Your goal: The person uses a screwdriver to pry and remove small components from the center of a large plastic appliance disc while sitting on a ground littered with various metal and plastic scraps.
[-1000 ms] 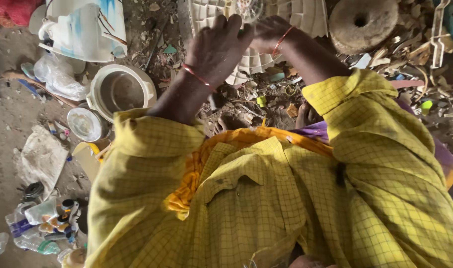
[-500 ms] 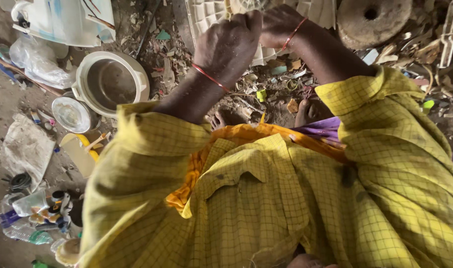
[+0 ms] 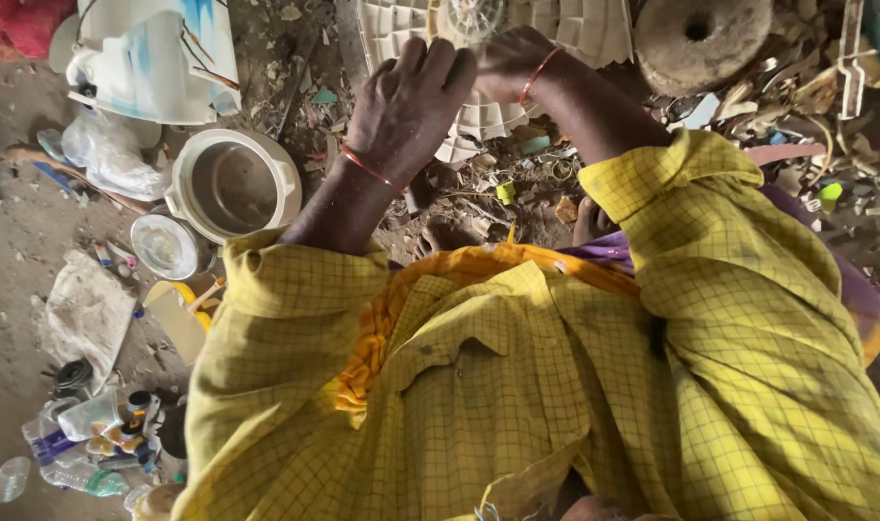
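The white ribbed plastic panel with a round hub (image 3: 565,39) lies on the littered ground, straight ahead of the person. Both hands meet at its hub: the left hand (image 3: 406,106) rests curled over it, the right hand (image 3: 512,60) closes around the near edge. A steady two-handed hold with the panel braced flat looks wisest. Around it lie dirt and scraps, a cream round pot (image 3: 233,188) to the left and a worn stone disc (image 3: 701,34) to the right.

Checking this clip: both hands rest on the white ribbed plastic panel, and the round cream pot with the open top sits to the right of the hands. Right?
Not quite. In the head view the round cream pot sits left of the hands, not right. Left hand and right hand are at the white ribbed plastic panel.
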